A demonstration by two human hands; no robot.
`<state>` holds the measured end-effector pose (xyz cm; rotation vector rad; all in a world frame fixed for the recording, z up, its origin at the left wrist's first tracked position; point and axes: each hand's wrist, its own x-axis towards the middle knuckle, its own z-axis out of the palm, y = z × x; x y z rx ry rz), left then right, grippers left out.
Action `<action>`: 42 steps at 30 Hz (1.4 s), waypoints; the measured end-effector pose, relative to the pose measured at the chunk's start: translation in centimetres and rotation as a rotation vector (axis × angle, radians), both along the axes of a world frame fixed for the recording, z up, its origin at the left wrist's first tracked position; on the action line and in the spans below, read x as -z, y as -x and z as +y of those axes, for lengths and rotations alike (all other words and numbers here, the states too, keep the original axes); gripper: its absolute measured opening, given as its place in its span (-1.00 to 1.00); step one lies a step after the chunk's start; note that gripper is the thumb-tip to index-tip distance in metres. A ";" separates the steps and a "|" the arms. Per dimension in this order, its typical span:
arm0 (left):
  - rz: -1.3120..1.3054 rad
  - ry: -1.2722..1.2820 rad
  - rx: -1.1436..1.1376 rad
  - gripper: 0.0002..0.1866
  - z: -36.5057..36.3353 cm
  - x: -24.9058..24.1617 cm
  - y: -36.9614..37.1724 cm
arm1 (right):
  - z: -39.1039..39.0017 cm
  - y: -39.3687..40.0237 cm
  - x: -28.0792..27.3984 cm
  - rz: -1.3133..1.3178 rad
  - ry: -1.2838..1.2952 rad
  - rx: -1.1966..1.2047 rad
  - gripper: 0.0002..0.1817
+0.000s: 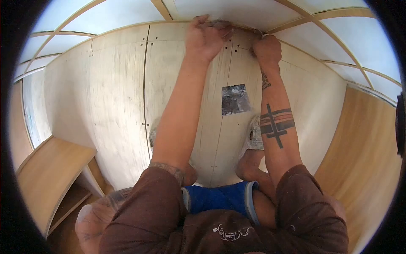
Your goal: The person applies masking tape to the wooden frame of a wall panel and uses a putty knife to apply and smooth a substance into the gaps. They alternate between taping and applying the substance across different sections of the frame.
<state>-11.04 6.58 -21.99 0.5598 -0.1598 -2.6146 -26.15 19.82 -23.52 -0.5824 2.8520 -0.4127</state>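
Observation:
My left hand (208,37) reaches to the far edge of the pale wooden boards (169,84), palm partly turned up. Its fingers bend to the right and look dark and smeared; what lies in them is hard to make out. My right hand (268,48) is closed beside it at the same edge, knuckles up. A thin whitish strip (261,33) shows at its fingertips, too small to name. Nearer to me, a dark square sheet with pale smears (236,100) lies flat on the boards between my forearms.
White panels with wooden battens (313,19) rise beyond the edge. A curved wooden shelf unit (59,165) stands at the left, a wood panel (355,135) at the right. My feet in worn footwear (255,135) rest on the boards, which have dark seams and screw holes.

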 end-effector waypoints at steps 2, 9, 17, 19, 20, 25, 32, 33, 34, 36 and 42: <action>0.071 -0.036 -0.048 -0.41 -0.7 -0.1 -1.0 | 0.0 -0.1 -0.5 0.010 -0.004 -0.059 -0.52; 0.015 0.043 -0.178 -0.57 1.5 0.5 0.6 | -0.6 -0.3 -1.5 -0.115 -0.044 0.034 -0.49; -0.346 -0.013 -0.351 -0.80 6.0 1.4 5.6 | -0.5 -0.7 -1.8 -0.050 -0.018 0.059 -0.37; -0.601 0.595 -0.241 -0.80 7.6 1.0 5.7 | -0.7 -0.3 -1.9 -0.094 -0.044 0.063 -0.36; -0.832 1.204 -0.092 -0.79 8.0 1.0 5.7 | -0.8 -0.3 -2.0 -0.136 -0.074 0.075 -0.36; -0.370 0.556 -0.095 -0.83 5.4 2.2 6.0 | -0.1 0.2 -1.1 -0.142 -0.006 0.043 -0.36; -0.781 1.331 0.062 -0.75 3.8 1.4 3.7 | 1.2 -0.1 0.1 0.002 0.137 -0.086 -0.37; -0.772 1.335 0.075 -0.75 3.8 1.6 4.2 | 1.5 0.1 0.4 0.002 0.135 -0.072 -0.37; -0.845 1.591 0.017 -0.71 3.7 2.1 4.7 | 1.2 0.1 -0.1 -0.046 0.094 -0.054 -0.37; -0.910 1.852 -0.054 -0.68 3.4 2.9 5.4 | 0.8 0.0 -1.0 -0.091 0.059 -0.037 -0.37; -1.051 1.844 -0.017 -0.67 3.5 3.5 6.3 | 1.4 0.7 0.7 -0.028 0.108 -0.045 -0.35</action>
